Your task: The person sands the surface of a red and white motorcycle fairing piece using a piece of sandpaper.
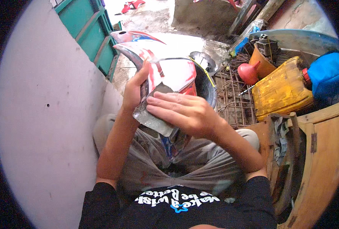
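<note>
My left hand [133,91] grips the left edge of a curved motorcycle fairing panel [175,74], its thumb up along the rim. The panel is white with worn red and blue patches and stands tilted between my knees. A grey, wet-looking sheet of sandpaper [154,121] lies against the panel's near part. On top of it my right hand [188,112] presses with its fingers held together, keeping the sheet against the surface. The sandpaper and my right hand hide the panel area beneath them.
Behind the panel is a dark basin [211,91]. To the right sit a yellow jerrycan [282,89], a red funnel [249,72], a blue bag [327,78] and wire mesh [232,97]. A wooden cabinet [326,141] stands near right; a white wall [43,133] rises at left.
</note>
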`<action>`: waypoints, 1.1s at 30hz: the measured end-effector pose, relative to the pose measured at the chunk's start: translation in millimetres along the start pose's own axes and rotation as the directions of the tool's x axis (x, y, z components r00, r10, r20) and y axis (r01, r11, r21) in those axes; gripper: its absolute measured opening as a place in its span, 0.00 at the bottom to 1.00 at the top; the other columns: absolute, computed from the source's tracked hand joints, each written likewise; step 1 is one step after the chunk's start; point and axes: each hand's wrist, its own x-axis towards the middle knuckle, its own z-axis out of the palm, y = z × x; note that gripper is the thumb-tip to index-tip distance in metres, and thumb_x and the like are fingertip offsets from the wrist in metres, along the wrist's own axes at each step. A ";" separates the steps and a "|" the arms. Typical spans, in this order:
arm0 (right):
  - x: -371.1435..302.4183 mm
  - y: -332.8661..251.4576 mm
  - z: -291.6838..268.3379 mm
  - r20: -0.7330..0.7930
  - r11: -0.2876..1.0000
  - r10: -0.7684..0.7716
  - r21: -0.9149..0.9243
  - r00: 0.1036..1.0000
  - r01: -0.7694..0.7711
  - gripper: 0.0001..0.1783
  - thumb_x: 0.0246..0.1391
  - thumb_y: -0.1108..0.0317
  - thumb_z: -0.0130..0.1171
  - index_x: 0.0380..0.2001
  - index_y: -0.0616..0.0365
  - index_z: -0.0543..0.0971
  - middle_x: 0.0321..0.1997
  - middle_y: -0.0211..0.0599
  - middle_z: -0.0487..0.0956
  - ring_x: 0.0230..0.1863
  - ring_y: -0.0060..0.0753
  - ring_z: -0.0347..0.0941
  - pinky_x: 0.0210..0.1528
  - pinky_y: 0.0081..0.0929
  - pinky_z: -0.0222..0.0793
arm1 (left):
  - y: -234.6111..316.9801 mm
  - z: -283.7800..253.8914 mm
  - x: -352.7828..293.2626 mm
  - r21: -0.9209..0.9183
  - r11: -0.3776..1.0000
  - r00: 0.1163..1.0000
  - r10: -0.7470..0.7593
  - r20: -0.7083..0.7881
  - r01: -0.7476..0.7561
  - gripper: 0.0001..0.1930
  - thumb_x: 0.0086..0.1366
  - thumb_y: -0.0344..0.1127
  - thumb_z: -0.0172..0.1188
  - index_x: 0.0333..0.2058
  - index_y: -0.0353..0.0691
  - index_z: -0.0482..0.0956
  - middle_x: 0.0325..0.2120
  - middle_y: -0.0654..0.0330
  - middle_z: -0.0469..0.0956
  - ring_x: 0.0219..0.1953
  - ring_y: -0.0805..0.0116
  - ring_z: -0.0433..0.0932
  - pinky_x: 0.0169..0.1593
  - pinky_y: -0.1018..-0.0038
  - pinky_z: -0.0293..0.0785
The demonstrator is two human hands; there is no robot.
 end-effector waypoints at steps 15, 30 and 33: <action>-31.6 56.0 -8.6 -0.027 0.940 0.311 -0.135 0.950 -0.312 0.25 0.48 0.76 0.62 0.54 0.58 0.78 0.53 0.47 0.82 0.53 0.46 0.80 0.57 0.36 0.77 | 0.3 4.5 -0.2 0.250 0.968 0.984 0.016 -0.177 0.029 0.26 0.76 0.48 0.46 0.61 0.31 0.64 0.52 0.47 0.76 0.53 0.56 0.78 0.60 0.61 0.73; -11.1 11.3 -6.7 0.027 0.994 -0.008 -0.106 1.000 0.011 0.20 0.54 0.71 0.56 0.52 0.58 0.78 0.52 0.44 0.82 0.53 0.42 0.81 0.55 0.36 0.78 | -7.7 18.7 5.5 0.361 0.932 0.974 0.101 -0.203 -0.021 0.26 0.76 0.47 0.46 0.61 0.30 0.64 0.54 0.46 0.75 0.55 0.55 0.77 0.61 0.59 0.71; -21.3 50.6 -21.8 0.007 0.890 0.428 -0.178 0.904 -0.420 0.21 0.53 0.71 0.59 0.52 0.61 0.78 0.53 0.50 0.81 0.53 0.45 0.80 0.55 0.36 0.78 | -3.5 1.5 0.6 0.063 0.998 0.997 -0.027 -0.072 0.032 0.26 0.76 0.48 0.45 0.60 0.31 0.65 0.52 0.48 0.76 0.52 0.56 0.79 0.60 0.60 0.73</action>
